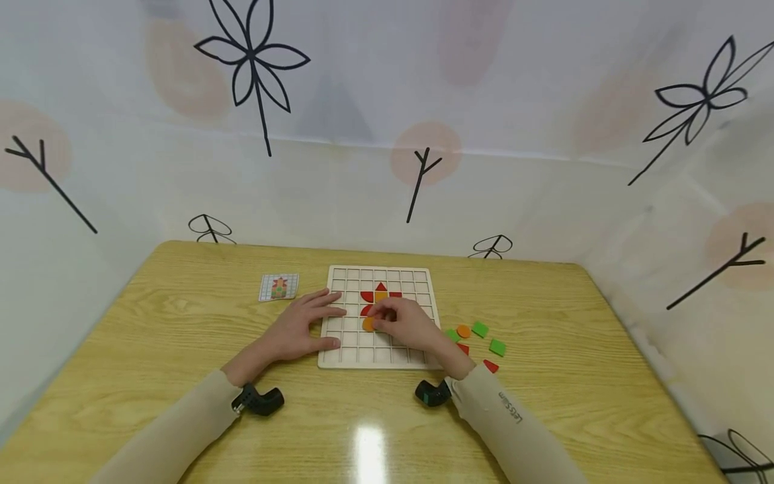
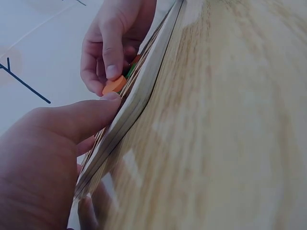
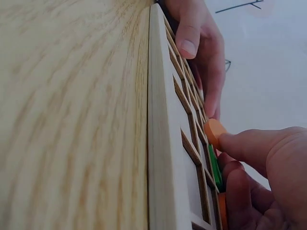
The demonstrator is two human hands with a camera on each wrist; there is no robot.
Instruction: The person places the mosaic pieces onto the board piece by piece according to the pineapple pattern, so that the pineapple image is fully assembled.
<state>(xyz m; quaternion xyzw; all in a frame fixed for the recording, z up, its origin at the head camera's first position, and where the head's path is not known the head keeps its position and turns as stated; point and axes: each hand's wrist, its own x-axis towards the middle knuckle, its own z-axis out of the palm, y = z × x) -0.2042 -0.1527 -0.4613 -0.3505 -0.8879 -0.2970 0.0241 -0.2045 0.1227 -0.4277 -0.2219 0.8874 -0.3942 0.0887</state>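
A pale wooden grid board (image 1: 375,366) lies on the table in the head view, divided into square cells. My right hand (image 1: 406,323) is over its middle, pinching an orange round piece (image 3: 214,132) between thumb and finger at the cells. Under that hand a green piece (image 3: 214,165) shows in the right wrist view. Further up the board sit a red triangle (image 1: 381,287), rounded red pieces (image 1: 367,296) and an orange-yellow piece (image 1: 381,296); the hand hides part of this group. Fingers spread, my left hand (image 1: 302,328) rests on the board's left edge.
Left of the board lies a small card (image 1: 279,287) printed with a coloured grid pattern. Loose pieces lie to the right: green squares (image 1: 498,347), an orange disc (image 1: 463,331) and red pieces (image 1: 491,366). A patterned white cloth stands behind the table (image 1: 314,430).
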